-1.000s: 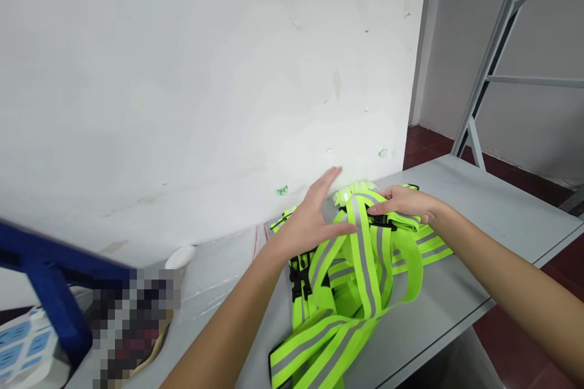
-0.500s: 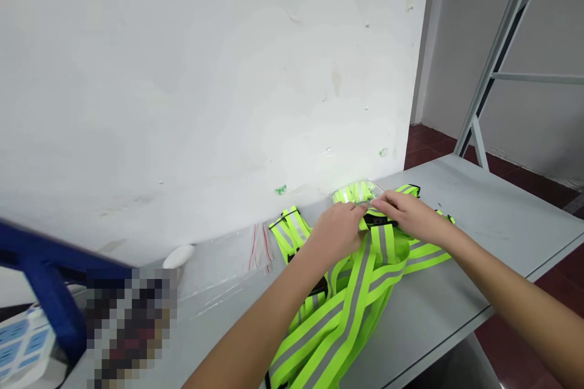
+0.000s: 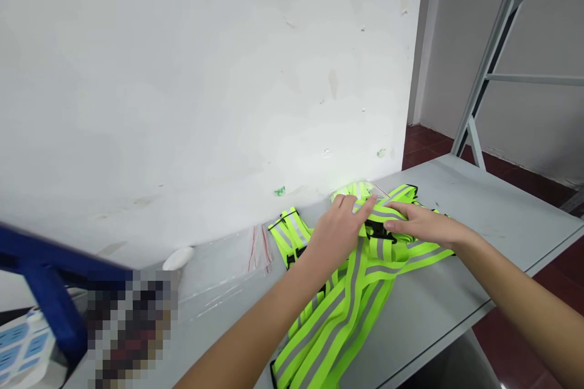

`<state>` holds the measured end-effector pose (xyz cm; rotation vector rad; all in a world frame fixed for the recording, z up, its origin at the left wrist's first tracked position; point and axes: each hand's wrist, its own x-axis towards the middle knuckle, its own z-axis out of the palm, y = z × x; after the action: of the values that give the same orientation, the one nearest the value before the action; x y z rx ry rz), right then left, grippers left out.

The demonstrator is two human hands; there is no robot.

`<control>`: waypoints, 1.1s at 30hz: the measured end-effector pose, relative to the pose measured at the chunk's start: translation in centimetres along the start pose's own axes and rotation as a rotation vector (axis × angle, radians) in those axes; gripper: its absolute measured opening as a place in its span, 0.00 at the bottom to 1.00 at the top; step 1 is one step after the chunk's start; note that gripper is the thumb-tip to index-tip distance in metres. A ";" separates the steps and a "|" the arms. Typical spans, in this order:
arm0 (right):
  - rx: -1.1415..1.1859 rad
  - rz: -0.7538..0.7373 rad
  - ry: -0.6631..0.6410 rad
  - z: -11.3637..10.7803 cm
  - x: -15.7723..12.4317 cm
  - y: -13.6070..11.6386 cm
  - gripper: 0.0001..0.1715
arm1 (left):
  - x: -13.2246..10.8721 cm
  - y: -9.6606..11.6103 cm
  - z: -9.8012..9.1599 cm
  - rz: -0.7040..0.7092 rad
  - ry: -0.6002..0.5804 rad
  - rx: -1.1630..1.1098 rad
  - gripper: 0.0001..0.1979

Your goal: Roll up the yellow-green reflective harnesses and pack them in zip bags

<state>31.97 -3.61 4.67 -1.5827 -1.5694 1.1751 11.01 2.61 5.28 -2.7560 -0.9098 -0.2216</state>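
Note:
A bundle of neon yellow-green reflective straps [image 3: 351, 310] with grey stripes lies on the table and hangs toward its front edge. My left hand [image 3: 337, 225] is at the upper left of the bundle, its fingers curled round a folded strap beside a black buckle [image 3: 378, 230]. From the right, my right hand [image 3: 422, 223] holds the same folded part, its fingers over the top and its thumb by the buckle. Some fingertips are hidden in the folds. Behind my hands sits a clear bag with folded strap [image 3: 353, 190] inside.
Clear zip bags with red seal lines [image 3: 228, 261] lie on the grey table [image 3: 479, 213] to the left, near a white oval object [image 3: 178, 258]. A blue frame [image 3: 55, 298] and a power strip [image 3: 25, 346] stand at lower left. A white wall [image 3: 205, 85] rises behind.
The strap section at the buckle is now spread flatter between my hands. My left index finger reaches out along it, and my right fingers have loosened and shifted slightly right.

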 end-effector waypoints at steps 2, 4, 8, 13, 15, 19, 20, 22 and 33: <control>-0.094 0.010 0.041 0.5 0.0 -0.5 0.40 | 0.0 0.2 0.4 -0.006 0.009 0.011 0.39; -0.252 0.013 0.100 1.3 -0.1 -1.1 0.39 | 0.2 0.4 0.7 -0.017 0.009 0.017 0.37; -0.577 0.037 0.122 2.3 -0.4 -2.2 0.42 | 0.6 0.6 0.5 -0.017 -0.014 0.048 0.35; -0.243 0.012 0.069 0.9 0.4 -1.2 0.44 | 0.5 0.2 0.1 -0.006 0.050 0.072 0.37; -0.115 0.021 0.068 0.5 0.9 -0.5 0.40 | 0.4 0.1 0.3 -0.011 0.077 0.080 0.37; -0.102 -0.007 -0.001 0.5 1.2 0.0 0.27 | 0.4 0.1 1.0 -0.018 0.024 -0.064 0.38; -0.092 -0.027 -0.024 0.6 1.2 -0.1 0.24 | 0.3 0.0 1.1 -0.016 -0.010 -0.172 0.39; -0.049 -0.063 -0.044 0.8 1.0 -0.5 0.19 | -0.1 -0.4 1.1 -0.035 -0.067 -0.475 0.44; -0.064 -0.140 0.225 0.9 1.1 -1.6 0.19 | -0.8 -2.3 0.8 -0.472 -0.248 -1.636 0.37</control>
<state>30.36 -2.52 5.57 -1.5581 -1.5539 0.8490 9.05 4.19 4.75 -3.8546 -2.1437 -1.1698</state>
